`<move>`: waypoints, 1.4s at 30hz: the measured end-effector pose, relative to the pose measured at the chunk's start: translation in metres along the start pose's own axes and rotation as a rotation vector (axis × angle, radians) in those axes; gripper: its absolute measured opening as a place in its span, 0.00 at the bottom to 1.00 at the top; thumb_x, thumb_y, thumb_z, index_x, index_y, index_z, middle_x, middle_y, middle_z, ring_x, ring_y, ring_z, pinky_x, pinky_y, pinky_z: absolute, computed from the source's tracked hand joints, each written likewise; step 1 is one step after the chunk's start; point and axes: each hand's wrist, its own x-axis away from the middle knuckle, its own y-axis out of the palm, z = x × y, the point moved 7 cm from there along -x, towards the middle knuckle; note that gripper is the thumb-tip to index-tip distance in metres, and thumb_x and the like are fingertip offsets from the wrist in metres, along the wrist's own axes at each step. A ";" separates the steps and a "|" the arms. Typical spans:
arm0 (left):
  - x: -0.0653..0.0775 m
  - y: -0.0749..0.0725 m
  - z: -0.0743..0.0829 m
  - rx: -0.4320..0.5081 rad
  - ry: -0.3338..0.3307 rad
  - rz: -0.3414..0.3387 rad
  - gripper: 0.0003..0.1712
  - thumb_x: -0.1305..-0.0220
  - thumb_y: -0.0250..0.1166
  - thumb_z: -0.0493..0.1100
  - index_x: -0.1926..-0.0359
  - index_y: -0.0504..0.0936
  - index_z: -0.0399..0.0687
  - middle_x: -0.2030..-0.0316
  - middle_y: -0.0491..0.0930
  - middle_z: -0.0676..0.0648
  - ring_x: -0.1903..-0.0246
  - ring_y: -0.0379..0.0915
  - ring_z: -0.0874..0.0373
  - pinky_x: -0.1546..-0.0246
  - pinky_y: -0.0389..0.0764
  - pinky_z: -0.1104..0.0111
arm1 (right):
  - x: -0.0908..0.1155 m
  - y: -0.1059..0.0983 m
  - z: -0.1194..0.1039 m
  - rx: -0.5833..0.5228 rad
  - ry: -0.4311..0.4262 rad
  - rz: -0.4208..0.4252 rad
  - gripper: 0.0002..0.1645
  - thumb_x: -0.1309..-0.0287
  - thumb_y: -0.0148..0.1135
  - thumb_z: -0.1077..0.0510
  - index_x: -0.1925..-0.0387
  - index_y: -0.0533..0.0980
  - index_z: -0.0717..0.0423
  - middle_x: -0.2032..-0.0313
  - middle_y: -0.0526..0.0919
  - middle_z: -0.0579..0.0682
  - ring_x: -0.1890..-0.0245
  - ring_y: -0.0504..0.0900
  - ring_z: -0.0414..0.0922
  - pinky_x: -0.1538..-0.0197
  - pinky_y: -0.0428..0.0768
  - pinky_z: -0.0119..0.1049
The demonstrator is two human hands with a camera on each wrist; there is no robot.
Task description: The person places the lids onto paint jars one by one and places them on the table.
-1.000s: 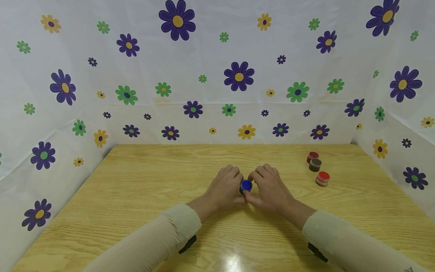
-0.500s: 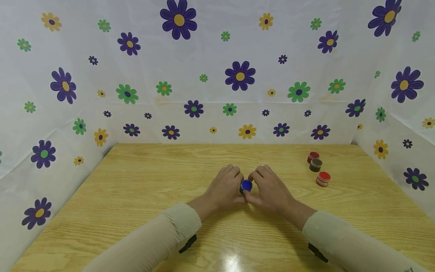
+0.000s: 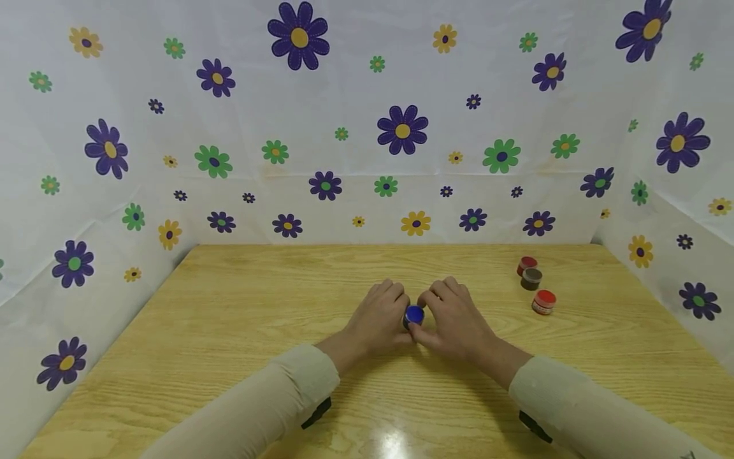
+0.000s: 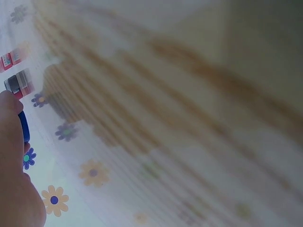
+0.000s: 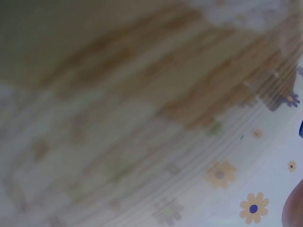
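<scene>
A small round paint jar with a blue top (image 3: pixel 414 314) is held between both hands near the middle of the table in the head view. My left hand (image 3: pixel 380 317) grips it from the left, fingers curled on its far side. From the right, my right hand (image 3: pixel 455 318) pinches its upper edge, thumb in front and fingertips behind. In the left wrist view, the blue lid (image 4: pixel 24 126) shows past the left hand (image 4: pixel 18 170). Only a sliver of the right hand (image 5: pixel 294 208) appears in the right wrist view. The jar's lower part is mostly hidden by the fingers.
Toward the right of the wooden table (image 3: pixel 258 306) stand a dark red jar (image 3: pixel 527 265), a dark brown jar (image 3: pixel 531 278) and a bright red jar (image 3: pixel 544 302). A white flower-patterned cloth (image 3: pixel 344 95) encloses the back and sides.
Both hands stay on the blue jar in almost the same pose. The head view shifts slightly; the other jars stay where they were.
</scene>
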 end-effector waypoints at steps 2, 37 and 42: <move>0.000 0.001 0.000 -0.001 -0.002 -0.005 0.26 0.49 0.71 0.65 0.67 0.79 0.48 0.67 0.73 0.52 0.66 0.63 0.58 0.62 0.70 0.68 | 0.000 0.000 0.000 -0.001 0.002 -0.001 0.18 0.47 0.69 0.42 0.65 0.78 0.51 0.63 0.75 0.46 0.59 0.66 0.45 0.53 0.66 0.41; -0.001 -0.003 0.001 0.033 0.006 0.028 0.23 0.46 0.71 0.63 0.68 0.79 0.48 0.69 0.73 0.52 0.68 0.65 0.58 0.64 0.70 0.67 | 0.000 0.000 -0.002 -0.066 -0.027 0.009 0.17 0.48 0.65 0.49 0.58 0.80 0.52 0.65 0.75 0.45 0.61 0.66 0.44 0.49 0.66 0.45; 0.000 -0.005 0.003 0.026 0.020 0.057 0.22 0.46 0.70 0.61 0.70 0.78 0.48 0.71 0.71 0.52 0.70 0.63 0.58 0.65 0.69 0.67 | 0.001 0.000 -0.002 -0.075 -0.040 0.015 0.16 0.49 0.66 0.51 0.59 0.79 0.54 0.66 0.73 0.44 0.62 0.65 0.43 0.51 0.66 0.44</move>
